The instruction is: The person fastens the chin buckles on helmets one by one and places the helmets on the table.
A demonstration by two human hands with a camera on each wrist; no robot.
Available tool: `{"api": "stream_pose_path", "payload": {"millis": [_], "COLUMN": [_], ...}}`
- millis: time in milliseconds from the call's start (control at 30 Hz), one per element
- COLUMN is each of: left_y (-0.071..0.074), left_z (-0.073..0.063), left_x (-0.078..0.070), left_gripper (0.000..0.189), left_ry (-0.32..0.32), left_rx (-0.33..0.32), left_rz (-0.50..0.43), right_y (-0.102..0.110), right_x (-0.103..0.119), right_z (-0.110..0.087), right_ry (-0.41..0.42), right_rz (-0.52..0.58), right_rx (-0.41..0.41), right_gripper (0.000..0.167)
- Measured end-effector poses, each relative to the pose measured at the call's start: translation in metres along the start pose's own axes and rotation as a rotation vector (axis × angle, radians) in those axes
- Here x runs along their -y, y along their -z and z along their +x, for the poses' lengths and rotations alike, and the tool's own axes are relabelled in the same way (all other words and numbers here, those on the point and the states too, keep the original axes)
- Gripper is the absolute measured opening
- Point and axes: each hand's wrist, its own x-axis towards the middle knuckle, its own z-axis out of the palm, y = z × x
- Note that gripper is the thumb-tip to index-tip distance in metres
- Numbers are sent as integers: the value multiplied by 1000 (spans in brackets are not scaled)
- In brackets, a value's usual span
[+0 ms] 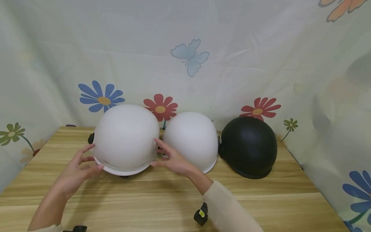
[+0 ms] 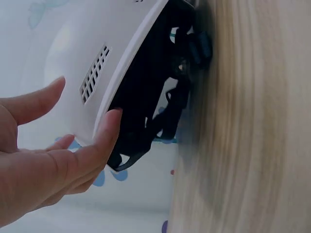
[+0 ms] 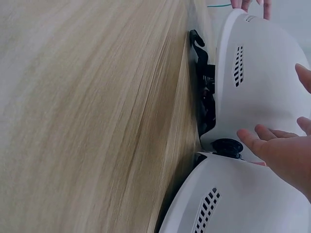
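A large white helmet [image 1: 126,138] sits at the left of a row on the wooden table, dome up. My left hand [image 1: 73,172] is at its left side, fingertips by the lower rim; the left wrist view shows the fingers [image 2: 99,145] loosely extended, with black straps [image 2: 167,114] under the shell. On the opposite side, my right hand [image 1: 174,159] has its fingers spread against or very near the shell. Whether every fingertip touches is unclear. Vent slots [image 3: 238,66] and a black round side fitting [image 3: 227,147] show in the right wrist view.
A second white helmet [image 1: 191,141] stands just right of the first, behind my right hand. Beyond it is a black helmet [image 1: 249,146]. A flower-printed curtain [image 1: 223,83] hangs behind the table [image 1: 162,206]. Dark devices, one a black block [image 1: 201,216], are at both wrists.
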Motion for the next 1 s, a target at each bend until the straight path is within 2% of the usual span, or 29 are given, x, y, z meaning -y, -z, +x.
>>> {"api": "stream_pose_path", "payload": {"millis": [67, 233, 333, 533, 700, 833, 1000], "left_y": [-2, -9, -12, -17, -24, -29, -33], "left_z": [-1, -2, -2, -1, 0, 0, 0], "left_x": [-3, -10, -14, -18, -20, -22, -26], "left_gripper": [82, 73, 71, 64, 61, 63, 62], "left_ry": [-18, -15, -26, -96, -117, -131, -169], "left_rx": [-33, -99, -118, -155, -187, -196, -207], "left_rz": [-7, -33, -44, -52, -124, -174, -219], "right_y": [1, 5, 7, 10, 11, 9, 5], "right_x": [0, -1, -3, -2, 2, 7, 16], "right_z": [0, -2, -2, -4, -5, -3, 1], "right_ry": [-4, -16, -19, -42, -47, -24, 26], "right_rz": [8, 8, -8, -32, -34, -43, -105], "right_rx": [-8, -28, -41, -63, -73, -83, -118], "right_gripper": [74, 74, 73, 74, 75, 78, 78]}}
